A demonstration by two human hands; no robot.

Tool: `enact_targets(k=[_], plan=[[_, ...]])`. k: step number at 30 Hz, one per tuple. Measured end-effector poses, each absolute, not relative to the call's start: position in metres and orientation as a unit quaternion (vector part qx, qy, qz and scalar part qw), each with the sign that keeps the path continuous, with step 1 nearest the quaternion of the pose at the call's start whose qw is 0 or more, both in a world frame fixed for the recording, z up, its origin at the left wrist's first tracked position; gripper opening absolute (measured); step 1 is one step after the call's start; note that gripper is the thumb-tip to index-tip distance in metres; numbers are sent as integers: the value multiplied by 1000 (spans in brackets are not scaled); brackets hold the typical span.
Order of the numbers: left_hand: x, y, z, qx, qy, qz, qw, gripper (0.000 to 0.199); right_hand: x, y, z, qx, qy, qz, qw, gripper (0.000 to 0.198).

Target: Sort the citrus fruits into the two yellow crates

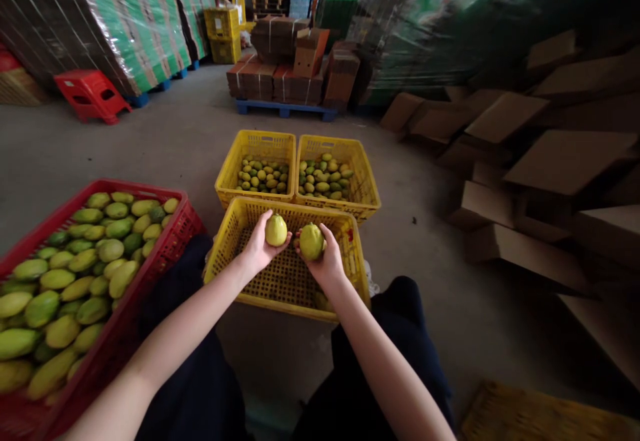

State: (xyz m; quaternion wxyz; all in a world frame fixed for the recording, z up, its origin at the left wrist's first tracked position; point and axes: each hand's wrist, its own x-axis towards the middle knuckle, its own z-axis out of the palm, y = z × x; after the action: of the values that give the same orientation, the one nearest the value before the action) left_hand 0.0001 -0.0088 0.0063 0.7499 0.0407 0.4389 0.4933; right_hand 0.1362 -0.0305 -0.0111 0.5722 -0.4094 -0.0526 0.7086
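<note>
While a red crate [173, 231] stands at left, heaped with green and yellow fruit [83, 259], handling takes place above the near yellow crate [280, 306].
Left hand [259, 246]: thumb and fingers wrapped around a paler fruit [277, 231], left of the crate's middle. Greener fruit [311, 243]: gripped by the right hand [330, 262], nearer the right edge. Loose fruit [323, 301]: near right corner, partly hidden.

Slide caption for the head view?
Left hand and right hand each hold a greenish fruit over a yellow crate; red crate of fruit at left.
</note>
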Motion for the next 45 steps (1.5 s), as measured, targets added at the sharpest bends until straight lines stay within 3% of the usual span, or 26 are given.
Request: enact_targets(k=[4,8,13,19,25,31,45], plan=[[1,-9,10,67,446,502,738,14,136,-31,-4,-421,-36,706,568,18],[-2,-10,10,98,418,485,762,30,137,-30,-4,-438,-13,702,562,25],[-4,-10,13,93,413,510,749,25,137,-28,-13,-453,-33,685,570,26],[-1,-6,10,10,425,514,745,35,139,-29,-16,-413,-49,740,528,41],[-2,-7,6,45,428,556,711,10,137,-30,-16,-415,-75,708,567,34],[-6,-11,11,46,416,552,721,28,137,-28,-19,-418,-24,682,599,28],[-3,-9,9,-27,368,533,761,21,140,-28,-27,-413,-18,718,560,39]])
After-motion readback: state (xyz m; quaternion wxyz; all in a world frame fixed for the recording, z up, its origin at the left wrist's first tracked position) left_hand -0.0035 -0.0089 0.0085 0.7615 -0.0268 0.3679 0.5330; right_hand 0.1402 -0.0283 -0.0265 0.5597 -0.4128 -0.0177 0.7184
